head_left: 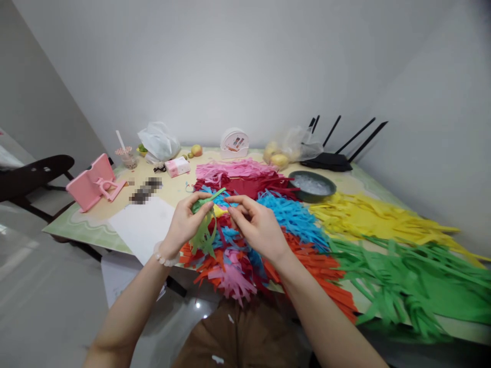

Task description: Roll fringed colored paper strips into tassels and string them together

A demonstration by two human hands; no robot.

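Note:
My left hand (184,221), with a beaded bracelet on the wrist, pinches a bundle of light green fringed strips (203,239). One strip end points up to the right past the fingertips, and the rest hang below. My right hand (258,227) is close beside it, thumb and forefinger pinched together; what they hold is too small to make out. Under both hands hangs a mixed cluster of pink fringe (232,278), orange, blue and dark red strips over the table edge. Blue fringe (291,212) and orange-red fringe (318,260) lie right of my right hand.
Pink, dark red (245,185), yellow (368,217) and green fringed sheets (406,281) spread over the table. Behind stand a dark bowl (312,185), a black router (330,160), bagged fruit and a tissue pack (177,166). White paper (141,225) and a pink stand (92,181) are left.

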